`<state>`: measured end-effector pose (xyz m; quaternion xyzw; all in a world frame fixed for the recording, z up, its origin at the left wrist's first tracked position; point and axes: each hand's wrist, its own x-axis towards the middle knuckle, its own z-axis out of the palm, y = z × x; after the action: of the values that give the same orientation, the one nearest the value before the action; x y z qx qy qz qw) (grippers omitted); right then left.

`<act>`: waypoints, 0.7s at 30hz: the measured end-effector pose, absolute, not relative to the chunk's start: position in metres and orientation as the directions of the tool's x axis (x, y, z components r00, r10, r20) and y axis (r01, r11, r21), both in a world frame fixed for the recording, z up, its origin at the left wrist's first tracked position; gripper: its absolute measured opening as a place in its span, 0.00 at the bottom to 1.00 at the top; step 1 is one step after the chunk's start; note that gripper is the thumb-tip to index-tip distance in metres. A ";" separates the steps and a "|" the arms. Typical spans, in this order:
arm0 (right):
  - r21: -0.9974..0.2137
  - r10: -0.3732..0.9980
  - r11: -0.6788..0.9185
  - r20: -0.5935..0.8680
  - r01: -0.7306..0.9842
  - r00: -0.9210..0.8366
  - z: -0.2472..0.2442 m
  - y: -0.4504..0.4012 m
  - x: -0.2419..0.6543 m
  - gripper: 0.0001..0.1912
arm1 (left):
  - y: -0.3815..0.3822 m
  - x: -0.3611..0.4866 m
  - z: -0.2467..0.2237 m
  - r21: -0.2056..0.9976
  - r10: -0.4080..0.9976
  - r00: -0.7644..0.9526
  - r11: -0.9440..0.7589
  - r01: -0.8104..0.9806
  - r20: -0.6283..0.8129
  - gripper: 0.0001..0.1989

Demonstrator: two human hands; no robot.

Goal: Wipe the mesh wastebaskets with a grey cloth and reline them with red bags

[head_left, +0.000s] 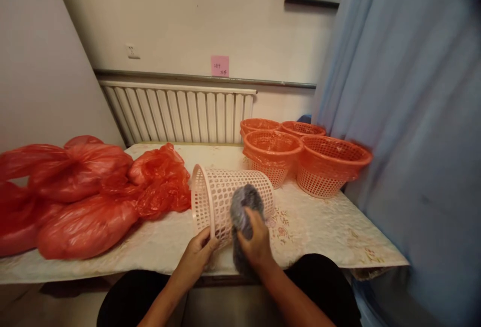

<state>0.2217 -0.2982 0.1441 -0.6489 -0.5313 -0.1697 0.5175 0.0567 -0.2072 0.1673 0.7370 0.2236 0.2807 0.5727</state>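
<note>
A pale pink perforated plastic wastebasket [233, 181] lies on its side on the table, its open mouth turned left. My left hand [195, 257] grips the rim at the lower near edge, thumb outside. In my right hand [257, 239] is a fuzzy grey cloth [246, 199], pressed against the basket's side near its base. Part of the cloth hangs down below the hand toward the table's front edge.
Filled red plastic bags [88, 221] and a crumpled red bag [161, 181] lie to the left. Several baskets lined with red bags [272, 154] stand at the back right. A patterned cloth covers the table [315, 231]; a blue curtain [406, 131] hangs at right, a radiator [180, 111] behind.
</note>
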 end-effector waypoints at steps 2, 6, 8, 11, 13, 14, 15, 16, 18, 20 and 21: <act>-0.376 0.558 0.255 0.810 0.891 0.182 0.143 -0.302 0.193 0.27 | -0.210 0.058 0.176 0.982 0.679 0.715 -0.177 -0.060 0.166 0.20; -0.433 0.598 0.260 0.774 0.863 0.208 0.143 -0.301 0.193 0.26 | -0.210 0.053 0.167 0.985 0.676 0.719 -0.163 -0.064 0.159 0.23; -0.542 0.555 0.130 0.734 0.830 0.392 0.143 -0.294 0.220 0.24 | -0.207 0.051 0.156 0.971 0.654 0.740 -0.239 0.006 0.157 0.21; -0.756 0.398 -0.128 0.554 0.642 0.731 0.140 -0.284 0.269 0.23 | -0.205 0.051 0.150 0.941 0.623 0.768 -0.329 0.085 0.149 0.18; -0.833 0.302 -0.231 0.430 0.502 0.851 0.140 -0.281 0.288 0.24 | -0.206 0.052 0.156 0.933 0.596 0.791 -0.346 0.093 0.142 0.18; -0.845 0.270 -0.246 0.411 0.475 0.871 0.141 -0.281 0.291 0.24 | -0.207 0.052 0.160 0.936 0.588 0.797 -0.342 0.088 0.140 0.18; -0.841 0.252 -0.239 0.430 0.486 0.867 0.142 -0.282 0.289 0.24 | -0.208 0.053 0.165 0.941 0.589 0.795 -0.329 0.077 0.141 0.18; -0.819 0.252 -0.211 0.482 0.533 0.839 0.143 -0.284 0.282 0.24 | -0.209 0.053 0.169 0.949 0.598 0.789 -0.309 0.062 0.143 0.18; -0.707 0.318 -0.096 0.645 0.701 0.695 0.147 -0.291 0.258 0.24 | -0.211 0.053 0.175 0.968 0.613 0.776 -0.251 0.015 0.147 0.20; -0.525 0.451 0.089 0.779 0.847 0.436 0.151 -0.300 0.226 0.24 | -0.214 0.054 0.176 0.982 0.612 0.778 -0.186 -0.028 0.138 0.20; -0.444 0.514 0.185 0.804 0.877 0.298 0.153 -0.305 0.211 0.25 | -0.215 0.055 0.175 0.987 0.610 0.782 -0.153 -0.044 0.129 0.20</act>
<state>0.2112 -0.3047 0.1527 -0.6142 -0.5661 -0.1740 0.5215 0.0553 -0.2152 0.1754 0.7119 0.1987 0.2636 0.6199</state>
